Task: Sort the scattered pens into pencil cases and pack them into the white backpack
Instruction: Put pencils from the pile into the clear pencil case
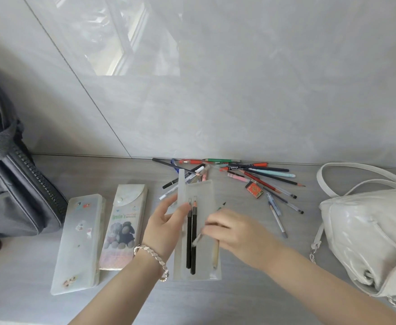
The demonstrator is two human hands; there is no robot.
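Note:
A translucent pencil case [204, 195] lies open on the grey table with two black pencils [191, 233] and a tan pencil [216, 254] inside. My left hand [166, 228] grips the case's left edge near its raised lid. My right hand [234, 228] pinches a green-tipped pencil [221, 206] slanted over the case. Scattered pens [250, 177] lie beyond the case near the wall. The white backpack [368, 233] sits at the right.
Two shut pencil cases lie left of my hands: a frosted one [79, 242] and one with teddy bears [122, 228]. A grey bag [11, 184] stands at far left. A small red box [255, 190] lies among the pens. The tiled wall [215, 90] is close behind.

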